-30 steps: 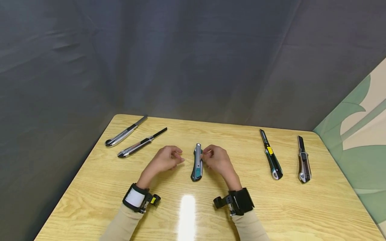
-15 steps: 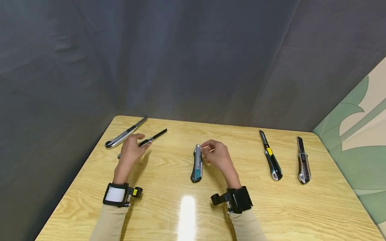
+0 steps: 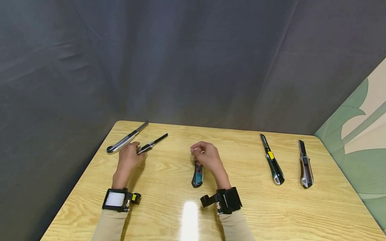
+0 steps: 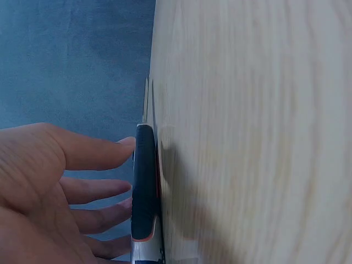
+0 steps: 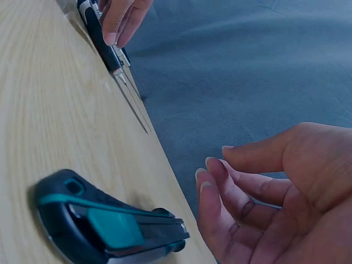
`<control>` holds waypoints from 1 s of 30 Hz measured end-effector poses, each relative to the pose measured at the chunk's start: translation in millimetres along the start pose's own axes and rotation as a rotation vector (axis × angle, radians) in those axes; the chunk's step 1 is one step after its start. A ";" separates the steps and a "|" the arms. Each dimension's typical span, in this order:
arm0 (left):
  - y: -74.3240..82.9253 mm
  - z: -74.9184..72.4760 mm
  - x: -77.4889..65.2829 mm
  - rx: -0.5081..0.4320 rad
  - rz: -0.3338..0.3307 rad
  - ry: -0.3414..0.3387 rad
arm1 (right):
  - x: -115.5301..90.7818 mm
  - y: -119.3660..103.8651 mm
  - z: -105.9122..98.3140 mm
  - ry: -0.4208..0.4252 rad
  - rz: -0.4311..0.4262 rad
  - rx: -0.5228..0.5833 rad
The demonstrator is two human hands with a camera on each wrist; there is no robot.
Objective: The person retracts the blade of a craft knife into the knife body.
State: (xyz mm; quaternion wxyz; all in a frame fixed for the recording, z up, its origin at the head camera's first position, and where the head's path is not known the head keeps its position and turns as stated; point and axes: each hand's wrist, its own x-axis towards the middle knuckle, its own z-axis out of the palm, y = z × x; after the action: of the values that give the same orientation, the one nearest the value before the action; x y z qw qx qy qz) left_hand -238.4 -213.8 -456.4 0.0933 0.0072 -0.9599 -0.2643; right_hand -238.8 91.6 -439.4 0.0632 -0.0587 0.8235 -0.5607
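In the head view, my left hand [image 3: 129, 156] reaches over a silver-and-black utility knife [image 3: 146, 147] with its blade out, thumb on the near side and fingers on the far side. The left wrist view has the thumb against the dark handle [image 4: 144, 187] of this knife, which lies on the table. My right hand [image 3: 208, 155] hovers over a teal-and-black utility knife [image 3: 197, 177] and hides its upper part. Seen from the right wrist, its fingers [image 5: 242, 206] are loosely curled, hold nothing and stay apart from the teal knife [image 5: 110, 220].
Beyond the left hand lies another silver utility knife [image 3: 122, 142], blade out. On the right lie a black knife with a yellow slider [image 3: 272, 162] and a brown-grey one [image 3: 306, 169]. All rest on a wooden table [image 3: 241, 201] backed by a dark curtain [image 3: 193, 67].
My left hand has moved left from the middle to the silver-and-black knife and come down around its handle. My right hand has shifted slightly left, now over the teal knife.
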 end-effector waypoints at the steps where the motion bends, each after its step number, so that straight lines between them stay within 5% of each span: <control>1: -0.8 0.3 -0.5 0.000 -0.005 -0.005 | -0.3 0.3 0.6 -0.002 0.000 0.002; 23: -2.7 6.0 -2.6 0.042 -0.033 0.008 | -1.0 5.3 -1.1 -0.016 0.006 -0.009; 30: 1.3 6.4 -3.1 -0.045 0.007 -0.040 | -2.6 3.1 2.0 -0.032 -0.001 -0.014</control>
State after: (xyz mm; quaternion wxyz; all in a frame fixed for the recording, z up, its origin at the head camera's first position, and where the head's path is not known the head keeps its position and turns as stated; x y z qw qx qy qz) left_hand -236.5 -209.2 -461.8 0.0753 -0.0033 -0.9554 -0.2854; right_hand -236.0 91.3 -443.0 0.0756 -0.0682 0.8263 -0.5539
